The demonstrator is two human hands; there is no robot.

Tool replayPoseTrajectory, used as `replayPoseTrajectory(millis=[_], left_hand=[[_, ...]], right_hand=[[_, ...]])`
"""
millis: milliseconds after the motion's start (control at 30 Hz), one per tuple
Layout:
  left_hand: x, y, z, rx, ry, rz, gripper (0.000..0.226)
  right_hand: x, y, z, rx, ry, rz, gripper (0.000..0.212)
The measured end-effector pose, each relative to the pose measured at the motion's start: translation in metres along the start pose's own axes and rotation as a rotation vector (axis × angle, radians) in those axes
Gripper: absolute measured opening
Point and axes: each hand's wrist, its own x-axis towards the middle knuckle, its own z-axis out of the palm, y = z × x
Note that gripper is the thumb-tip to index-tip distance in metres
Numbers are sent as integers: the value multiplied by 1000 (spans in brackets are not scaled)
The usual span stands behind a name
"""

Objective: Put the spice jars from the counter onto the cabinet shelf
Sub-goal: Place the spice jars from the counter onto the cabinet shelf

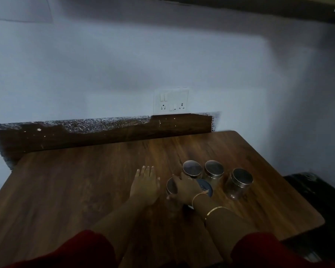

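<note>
Both arms are out over the table. Forearms bare, red sleeves end near the elbows.

Left hand: palm down, flat. Fingers are straight and together, pointing 12 o'clock, thumb on the 3 o'clock side. On the table or just above it, can't tell contact. Forearm runs in from 7 o'clock.

Right hand: just beside the left at its 3 o'clock, not touching it. Knuckles up, fingers curled over a spice jar, thumb on the jar's 6 o'clock side. Forearm comes in from 5 o'clock, angled toward 11. Two thin bangles sit on that wrist.
</note>
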Motion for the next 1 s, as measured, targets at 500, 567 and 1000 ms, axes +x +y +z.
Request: replayPoseTrajectory(millis=[500,567,1000], left_hand=[[25,0,-6,-567,69,-262,46],[36,1,-16,-911,143,-375,41],[88,8,-123,-2085,-168,-577,51]], right_hand=[[16,11,-23,512,139,-144,68],[19,8,-43,668,168,-147,68],[39,-27,-186,981,464,-492,48]])
